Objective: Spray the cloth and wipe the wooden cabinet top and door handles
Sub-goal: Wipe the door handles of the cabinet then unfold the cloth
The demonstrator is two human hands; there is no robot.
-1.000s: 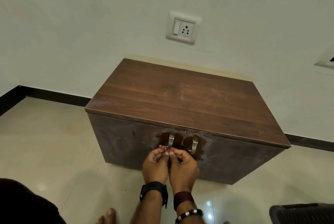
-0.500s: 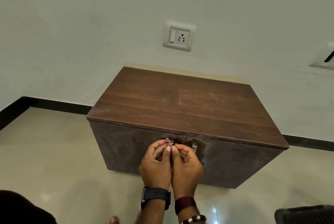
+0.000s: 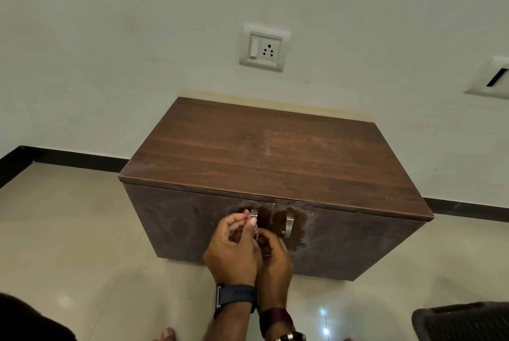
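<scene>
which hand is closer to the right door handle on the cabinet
The right hand. It sits just below and left of the right door handle, apparently not touching it. The left hand is farther left, its fingers up at the left door handle.

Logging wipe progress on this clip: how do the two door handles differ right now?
The left door handle is mostly hidden behind the hands, only its top showing; the right door handle shows in full. The left hand pinches a pinkish cloth at the left handle; nothing touches the right one. Shared: both are silver metal, upright, ringed by darker patches on the doors.
</scene>
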